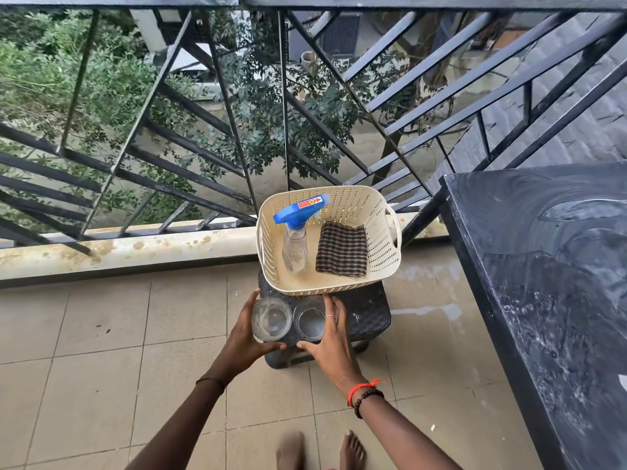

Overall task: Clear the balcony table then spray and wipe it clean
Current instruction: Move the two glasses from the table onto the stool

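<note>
Just in front of the cream perforated basket [390, 262], a clear glass tumbler [271, 318] is clasped, fingers curled, by the left hand [241, 337], its twin [309, 322] by the right hand [331, 344], presumably freeing the black table [543, 283] right of the basket.

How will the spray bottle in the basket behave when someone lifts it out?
The spray bottle looks clear plastic with little liquid showing, so probably light. Its big blue head likely makes it top-heavy and apt to tip inside the basket.
</note>
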Tool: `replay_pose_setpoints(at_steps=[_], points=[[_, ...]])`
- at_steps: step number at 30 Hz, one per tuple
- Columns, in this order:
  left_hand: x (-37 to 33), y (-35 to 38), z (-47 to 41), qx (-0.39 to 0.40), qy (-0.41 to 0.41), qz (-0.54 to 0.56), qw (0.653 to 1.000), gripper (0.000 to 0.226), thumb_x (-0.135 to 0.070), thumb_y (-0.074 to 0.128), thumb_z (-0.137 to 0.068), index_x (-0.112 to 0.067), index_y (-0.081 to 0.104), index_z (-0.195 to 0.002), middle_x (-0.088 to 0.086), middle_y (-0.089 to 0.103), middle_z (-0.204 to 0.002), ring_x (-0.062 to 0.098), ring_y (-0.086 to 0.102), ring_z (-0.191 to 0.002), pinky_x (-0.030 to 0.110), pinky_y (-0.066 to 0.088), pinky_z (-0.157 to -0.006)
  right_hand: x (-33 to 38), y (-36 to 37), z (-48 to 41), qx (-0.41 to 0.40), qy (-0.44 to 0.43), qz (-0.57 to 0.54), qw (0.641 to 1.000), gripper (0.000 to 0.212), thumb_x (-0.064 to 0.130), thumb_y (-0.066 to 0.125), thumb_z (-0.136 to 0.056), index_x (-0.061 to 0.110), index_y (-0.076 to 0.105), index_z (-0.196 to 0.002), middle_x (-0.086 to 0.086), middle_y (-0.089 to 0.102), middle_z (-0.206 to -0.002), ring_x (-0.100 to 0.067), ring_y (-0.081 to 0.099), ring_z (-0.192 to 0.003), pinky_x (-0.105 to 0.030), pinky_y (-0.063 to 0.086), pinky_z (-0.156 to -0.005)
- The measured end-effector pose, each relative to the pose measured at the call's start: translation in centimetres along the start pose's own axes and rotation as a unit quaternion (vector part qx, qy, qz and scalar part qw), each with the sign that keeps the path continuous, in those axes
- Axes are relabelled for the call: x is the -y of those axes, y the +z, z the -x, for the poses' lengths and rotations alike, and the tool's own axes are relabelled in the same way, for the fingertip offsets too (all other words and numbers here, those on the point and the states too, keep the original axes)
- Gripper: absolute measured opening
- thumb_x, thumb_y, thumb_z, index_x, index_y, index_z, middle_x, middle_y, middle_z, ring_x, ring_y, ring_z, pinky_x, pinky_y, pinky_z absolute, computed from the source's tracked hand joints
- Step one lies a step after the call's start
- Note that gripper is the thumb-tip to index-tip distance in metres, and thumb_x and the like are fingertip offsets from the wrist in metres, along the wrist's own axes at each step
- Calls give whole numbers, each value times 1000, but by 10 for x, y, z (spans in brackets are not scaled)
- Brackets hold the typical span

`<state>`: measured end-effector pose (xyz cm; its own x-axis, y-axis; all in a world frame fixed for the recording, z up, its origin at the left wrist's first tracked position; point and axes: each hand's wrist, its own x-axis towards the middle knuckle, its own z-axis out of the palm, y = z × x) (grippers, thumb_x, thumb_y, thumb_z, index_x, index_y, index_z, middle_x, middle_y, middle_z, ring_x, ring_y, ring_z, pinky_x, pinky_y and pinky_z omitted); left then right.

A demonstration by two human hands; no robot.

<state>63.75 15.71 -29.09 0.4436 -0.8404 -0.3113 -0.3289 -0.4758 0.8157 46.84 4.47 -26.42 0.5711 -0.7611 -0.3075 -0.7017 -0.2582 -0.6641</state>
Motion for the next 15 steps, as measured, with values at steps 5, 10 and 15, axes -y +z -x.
replay_pose_setpoints(at_steps=[5,10,15], points=[[0,-2,3,-18,22,-6,1000,126,-50,88,-56,-21,12,-153,9,33,-151,23,37,-137,46,40,-110,4,1,2,-4,2,6,1000,110,30,83,-70,25,9,-151,1,8,-155,-15,23,-144,-9,17,-106],[-10,-8,19,-79,39,-56,995,114,-70,72,-63,-28,17,-153,-3,27,-156,8,26,-137,36,31,-110,9,-4,9,-20,3,21,1000,114,31,84,-68,27,7,-152,0,9,-155,-15,24,-143,-9,18,-106],[-35,-14,39,-159,36,-55,985,76,-67,51,-81,-33,31,-146,1,40,-148,7,34,-130,41,38,-105,24,-23,22,-43,6,18,999,114,34,84,-68,28,6,-152,0,9,-156,-18,24,-144,-29,32,-115]])
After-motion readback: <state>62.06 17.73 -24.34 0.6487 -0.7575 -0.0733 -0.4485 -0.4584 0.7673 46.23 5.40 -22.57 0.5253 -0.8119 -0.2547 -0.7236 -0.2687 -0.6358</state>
